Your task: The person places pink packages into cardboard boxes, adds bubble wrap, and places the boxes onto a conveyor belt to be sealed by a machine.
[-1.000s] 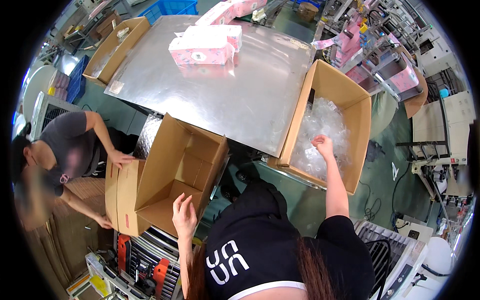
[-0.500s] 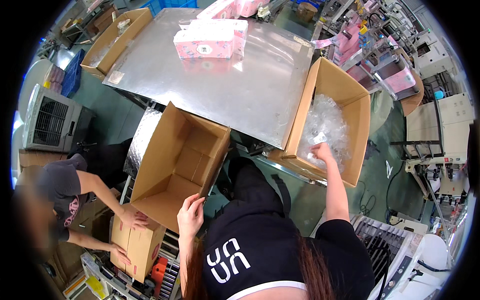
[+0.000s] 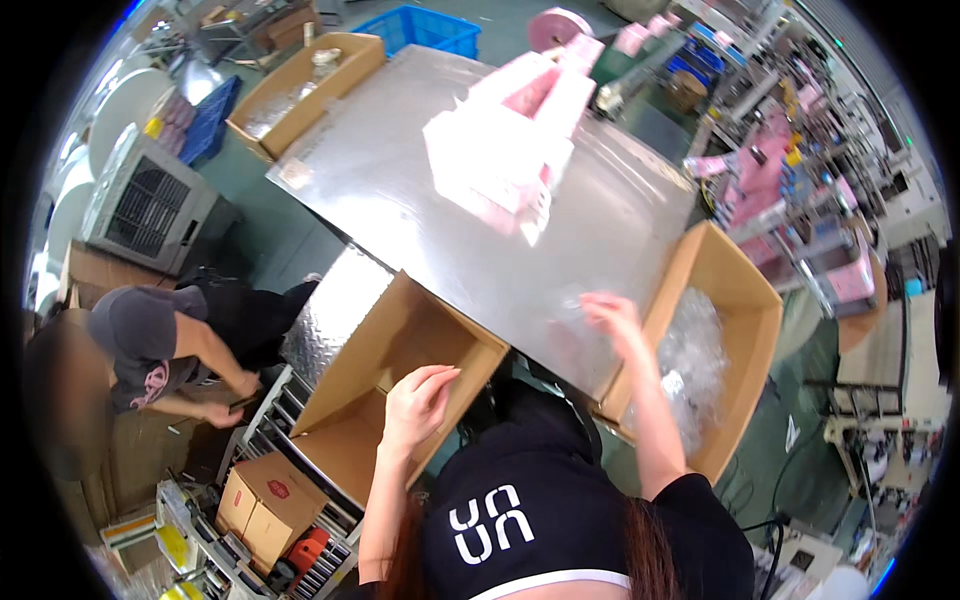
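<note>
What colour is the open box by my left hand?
The open box is brown cardboard; the head view shows it best.

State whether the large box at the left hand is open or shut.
Open: the large box shows its inside walls, with no flap across its mouth.

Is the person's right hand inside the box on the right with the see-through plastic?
No, the right hand is over the metal table, left of the cardboard box holding the clear plastic.

Left hand (image 3: 418, 405) by an open brown cardboard box (image 3: 370, 355); blurred right hand (image 3: 615, 322) above a flat silver metal table (image 3: 400, 215); pink-and-white packs (image 3: 480, 150) on it
</note>
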Tool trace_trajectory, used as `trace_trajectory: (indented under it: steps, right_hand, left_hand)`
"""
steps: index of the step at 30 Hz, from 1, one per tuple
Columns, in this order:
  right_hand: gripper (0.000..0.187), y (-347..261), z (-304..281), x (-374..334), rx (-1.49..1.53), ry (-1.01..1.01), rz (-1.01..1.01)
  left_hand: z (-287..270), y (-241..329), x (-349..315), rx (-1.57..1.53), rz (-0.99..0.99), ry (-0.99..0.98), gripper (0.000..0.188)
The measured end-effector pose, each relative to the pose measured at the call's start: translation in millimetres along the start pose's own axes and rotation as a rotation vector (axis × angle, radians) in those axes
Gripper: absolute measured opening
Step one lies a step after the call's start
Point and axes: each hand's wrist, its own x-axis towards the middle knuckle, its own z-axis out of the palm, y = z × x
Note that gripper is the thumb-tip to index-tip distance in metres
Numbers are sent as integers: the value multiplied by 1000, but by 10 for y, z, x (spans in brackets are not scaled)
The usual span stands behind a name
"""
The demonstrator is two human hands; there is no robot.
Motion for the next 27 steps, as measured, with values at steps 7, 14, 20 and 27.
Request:
trace_trajectory:
  steps: [7, 14, 20, 27]
  right_hand:
    - [33, 657, 2604, -88, -503, -1298, -835]
    - [25, -666, 2133, 1238, -547, -960, -789]
    - [61, -1869, 1373, 3533, -861, 6, -913]
    - [103, -1981, 1032, 3674, -1036, -831, -694]
  left_hand:
    - [-144, 150, 1101, 65, 61, 150, 22]
    - [223, -339, 1065, -67, -347, 208, 17]
    - [1147, -876, 1482, -567, -678, 188, 40]
    - [1635, -1873, 2712, -276, -512, 437, 83]
